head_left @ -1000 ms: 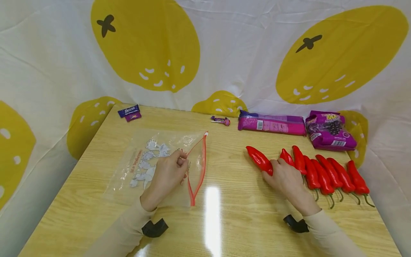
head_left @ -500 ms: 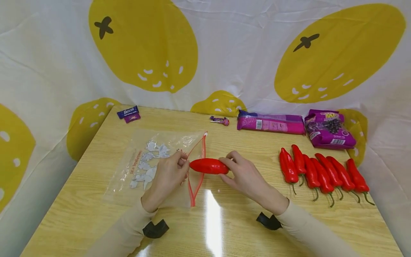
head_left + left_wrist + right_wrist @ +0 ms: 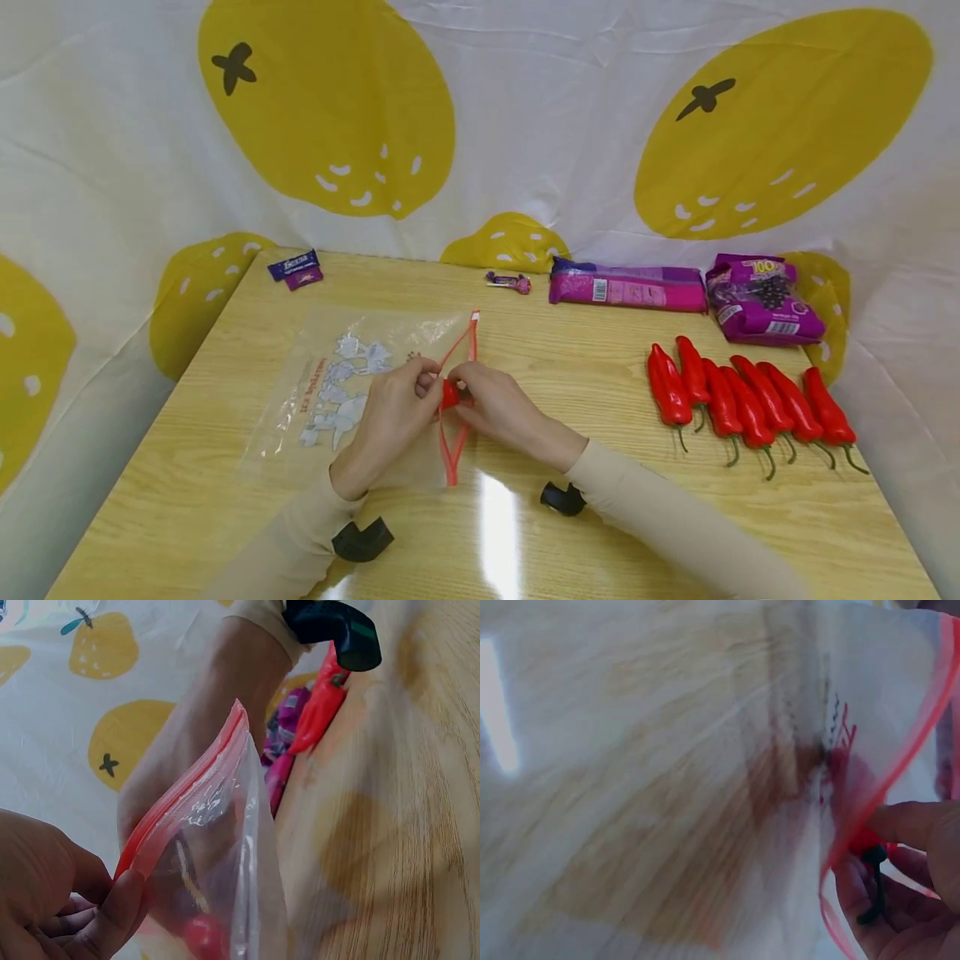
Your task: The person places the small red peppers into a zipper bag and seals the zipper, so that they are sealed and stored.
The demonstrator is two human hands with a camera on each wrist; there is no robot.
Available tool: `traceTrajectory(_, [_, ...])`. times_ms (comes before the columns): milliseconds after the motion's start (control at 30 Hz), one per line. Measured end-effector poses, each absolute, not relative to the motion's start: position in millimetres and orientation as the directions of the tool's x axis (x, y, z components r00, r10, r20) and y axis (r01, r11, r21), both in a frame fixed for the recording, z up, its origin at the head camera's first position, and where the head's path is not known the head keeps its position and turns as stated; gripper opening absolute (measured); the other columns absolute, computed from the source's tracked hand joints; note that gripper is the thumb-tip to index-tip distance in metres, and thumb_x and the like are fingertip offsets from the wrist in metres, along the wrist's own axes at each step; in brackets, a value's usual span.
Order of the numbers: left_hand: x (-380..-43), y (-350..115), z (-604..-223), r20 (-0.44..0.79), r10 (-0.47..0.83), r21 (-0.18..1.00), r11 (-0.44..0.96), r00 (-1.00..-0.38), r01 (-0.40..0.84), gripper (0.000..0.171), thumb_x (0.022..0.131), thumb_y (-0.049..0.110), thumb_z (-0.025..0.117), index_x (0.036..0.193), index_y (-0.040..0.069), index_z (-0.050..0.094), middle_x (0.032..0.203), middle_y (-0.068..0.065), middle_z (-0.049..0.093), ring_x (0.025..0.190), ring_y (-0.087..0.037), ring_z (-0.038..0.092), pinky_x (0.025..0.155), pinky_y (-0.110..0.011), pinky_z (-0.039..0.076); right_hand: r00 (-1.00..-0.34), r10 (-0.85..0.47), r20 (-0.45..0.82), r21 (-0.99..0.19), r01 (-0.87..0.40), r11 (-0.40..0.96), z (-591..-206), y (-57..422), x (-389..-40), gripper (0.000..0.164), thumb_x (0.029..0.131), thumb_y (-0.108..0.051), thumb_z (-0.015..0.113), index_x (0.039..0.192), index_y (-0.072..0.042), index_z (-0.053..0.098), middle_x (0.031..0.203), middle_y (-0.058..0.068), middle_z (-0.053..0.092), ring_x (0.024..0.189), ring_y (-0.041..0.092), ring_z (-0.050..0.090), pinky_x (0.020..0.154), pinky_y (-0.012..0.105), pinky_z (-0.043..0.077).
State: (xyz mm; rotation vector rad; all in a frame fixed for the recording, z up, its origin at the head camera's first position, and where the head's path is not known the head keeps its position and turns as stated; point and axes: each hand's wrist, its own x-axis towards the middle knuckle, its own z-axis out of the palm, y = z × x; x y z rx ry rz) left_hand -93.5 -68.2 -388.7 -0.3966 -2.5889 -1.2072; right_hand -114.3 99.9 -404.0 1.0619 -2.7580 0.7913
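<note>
A clear zip bag (image 3: 281, 437) with a red zip edge and a grey cartoon print lies flat, its mouth facing right. My left hand (image 3: 396, 417) pinches the upper layer at that mouth, lifting the red edge (image 3: 180, 787). A red pepper (image 3: 449, 395) is partly inside the opening, mostly hidden by both hands. My right hand (image 3: 504, 407) grips it by the stem end; fingers and thumb surround its green stem (image 3: 877, 889) in the right wrist view. Through the plastic, the left wrist view shows the red end of the pepper (image 3: 206, 937).
Several red peppers (image 3: 750, 408) lie in a row on the right of the wooden table (image 3: 585, 550). Behind them are a purple bag (image 3: 765, 304) and a long purple packet (image 3: 630, 285). A lollipop (image 3: 510, 282) and small wrapped sweets (image 3: 296, 268) lie along the back.
My right hand has carried a pepper leftwards from the row and into the bag's mouth. My left hand has stayed pinching the bag's edge.
</note>
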Motion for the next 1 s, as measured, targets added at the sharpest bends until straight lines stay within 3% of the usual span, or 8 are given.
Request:
traceTrajectory(133, [-92.5, -68.8, -390.5, 0.428, 0.13, 0.662, 0.629, -0.894, 0.408, 0.008, 0.079, 0.003, 0.065, 0.087, 0.003, 0.066, 0.066, 0.001, 0.063, 0.055, -0.002, 0.056, 0.048, -0.016, 0.045, -0.786, -0.58, 0.214, -0.487, -0.601, 0.634, -410.6, 82.8, -123.7, 0.022, 0.079, -0.01, 0.067, 0.1, -0.007, 0.061, 0.089, 0.002, 0.063, 0.079, 0.013, 0.06, 0.07, 0.025, 0.048])
traceTrajectory(267, [-90.6, -69.7, -389.9, 0.474, 0.122, 0.651, 0.618, -0.872, 0.441, 0.009, 0.077, 0.001, 0.066, 0.086, 0.003, 0.066, 0.067, 0.0, 0.062, 0.056, -0.004, 0.055, 0.049, -0.018, 0.045, -0.801, -0.562, 0.206, -0.424, -0.59, 0.687, -414.5, 68.5, -132.3, 0.002, 0.079, -0.01, 0.063, 0.08, -0.009, 0.061, 0.072, 0.0, 0.058, 0.068, 0.014, 0.055, 0.063, 0.03, 0.046])
traceTrajectory(367, [-89.5, -70.5, -389.4, 0.495, 0.118, 0.647, 0.611, -0.861, 0.455, 0.009, 0.076, 0.0, 0.066, 0.085, 0.002, 0.067, 0.067, -0.001, 0.062, 0.056, -0.005, 0.055, 0.049, -0.018, 0.045, -0.802, -0.564, 0.199, -0.381, -0.593, 0.709, -416.4, 63.0, -136.3, 0.008, 0.077, -0.008, 0.06, 0.069, -0.01, 0.06, 0.066, 0.0, 0.055, 0.064, 0.016, 0.055, 0.06, 0.032, 0.046])
traceTrajectory(533, [-89.9, -72.0, -389.2, 0.49, 0.113, 0.659, 0.601, -0.864, 0.452, 0.008, 0.077, 0.001, 0.066, 0.085, 0.002, 0.067, 0.066, -0.001, 0.062, 0.056, -0.004, 0.055, 0.048, -0.017, 0.045, -0.791, -0.57, 0.222, -0.365, -0.61, 0.703, -412.2, 74.0, -134.2, 0.007, 0.08, -0.012, 0.064, 0.084, -0.008, 0.067, 0.08, 0.003, 0.063, 0.076, 0.018, 0.06, 0.068, 0.032, 0.049])
traceTrajectory(700, [-92.5, -74.5, -385.9, 0.48, 0.128, 0.66, 0.6, -0.868, 0.453, 0.007, 0.078, 0.001, 0.065, 0.085, 0.001, 0.066, 0.066, -0.001, 0.063, 0.056, -0.005, 0.057, 0.049, -0.017, 0.046, -0.803, -0.505, 0.318, -0.288, -0.589, 0.755, -392.1, 127.0, -123.8, 0.024, 0.078, -0.014, 0.07, 0.101, -0.007, 0.067, 0.093, 0.005, 0.065, 0.078, 0.017, 0.062, 0.064, 0.029, 0.051])
traceTrajectory(833, [-94.0, -76.6, -383.8, 0.473, 0.137, 0.657, 0.604, -0.87, 0.452, 0.007, 0.079, 0.002, 0.065, 0.086, 0.002, 0.066, 0.066, 0.0, 0.063, 0.056, -0.004, 0.057, 0.049, -0.017, 0.047, -0.808, -0.403, 0.429, -0.11, -0.489, 0.865, -387.6, 194.6, -111.7, 0.024, 0.076, -0.014, 0.069, 0.098, -0.005, 0.067, 0.086, 0.007, 0.063, 0.067, 0.022, 0.059, 0.049, 0.032, 0.048])
traceTrajectory(1000, [-95.6, -79.1, -381.3, 0.466, 0.145, 0.654, 0.609, -0.873, 0.45, 0.008, 0.078, 0.003, 0.066, 0.086, 0.001, 0.066, 0.068, -0.002, 0.063, 0.058, -0.006, 0.058, 0.05, -0.018, 0.047, -0.838, -0.262, 0.479, 0.025, -0.285, 0.958, -400.4, 272.7, -92.2, 0.024, 0.072, -0.014, 0.069, 0.091, -0.002, 0.062, 0.074, 0.014, 0.055, 0.049, 0.029, 0.047, 0.036, 0.035, 0.033])
